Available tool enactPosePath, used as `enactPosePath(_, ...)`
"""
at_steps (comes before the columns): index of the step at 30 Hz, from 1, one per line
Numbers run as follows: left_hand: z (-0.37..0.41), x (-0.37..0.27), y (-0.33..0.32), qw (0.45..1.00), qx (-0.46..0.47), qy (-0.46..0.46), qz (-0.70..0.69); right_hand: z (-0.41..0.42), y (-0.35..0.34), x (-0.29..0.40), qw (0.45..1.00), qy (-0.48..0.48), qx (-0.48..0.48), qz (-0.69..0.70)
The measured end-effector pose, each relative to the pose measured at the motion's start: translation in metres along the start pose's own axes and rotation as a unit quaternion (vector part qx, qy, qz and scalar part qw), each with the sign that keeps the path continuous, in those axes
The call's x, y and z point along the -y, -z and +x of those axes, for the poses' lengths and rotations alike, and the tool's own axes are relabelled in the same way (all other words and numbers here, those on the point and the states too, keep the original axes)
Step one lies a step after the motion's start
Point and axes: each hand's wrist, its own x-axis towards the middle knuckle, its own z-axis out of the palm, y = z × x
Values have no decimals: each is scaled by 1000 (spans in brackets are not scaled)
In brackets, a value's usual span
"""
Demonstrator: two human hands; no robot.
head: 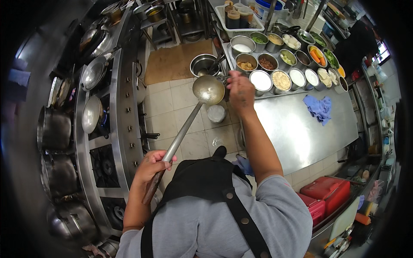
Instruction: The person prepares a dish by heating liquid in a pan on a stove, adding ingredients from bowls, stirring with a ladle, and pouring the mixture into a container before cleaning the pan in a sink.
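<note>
My left hand point(155, 166) grips the long handle of a large metal wok ladle point(208, 90), near its wooden end. The ladle's bowl faces up over the floor and has a wet shine inside. My right hand point(241, 92) is beside the bowl's right rim, fingers curled around what looks like a thin metal utensil point(223, 77); most of it is hidden or blurred. Just beyond that hand stand metal tubs of white powder point(261, 80), a pale yellow crumbly ingredient point(281, 80) and brown chunks point(246, 65).
On the left runs a steel gas range point(117, 138) with a pan point(92, 114) over a lit burner. A metal pot point(204, 63) with utensils stands ahead. A blue cloth point(317, 108) lies on the steel counter point(290, 135) at right. Another person point(358, 48) is at the far right.
</note>
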Motion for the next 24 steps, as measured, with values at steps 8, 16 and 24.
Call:
enactPosePath(8,-45,79,16,999,0,9,-48,-16,101,-14,939,-219,-171,205)
enactPosePath(16,-99,94,9,996,-83,21,14,33,193,-60,953,-177,-242,-39)
enactPosePath(24,-114,63,-55,998,-63,3,4,57,204,-135,972,-111,-125,-164)
